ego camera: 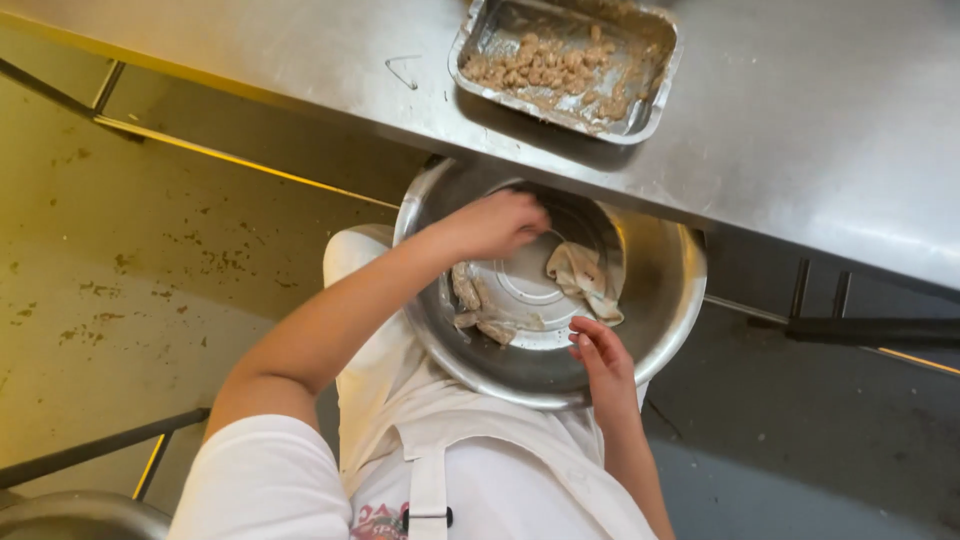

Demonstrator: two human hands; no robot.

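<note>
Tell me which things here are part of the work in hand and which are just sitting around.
In hand:
- large round steel bowl
- pale limp meat strips in it
- left hand reaching inside
- right hand on the rim

Lying about:
- rectangular foil tray of coated pieces
- steel table

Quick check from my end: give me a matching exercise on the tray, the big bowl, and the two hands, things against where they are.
Things:
1. rectangular metal tray
2. round metal bowl
3. left hand
4. right hand

Places:
A. at the bowl's near rim
B. on the steel counter
C. reaching into the bowl's far side
D. below the counter edge, in front of the person

Pairs: 1-B, 2-D, 3-C, 4-A
</note>
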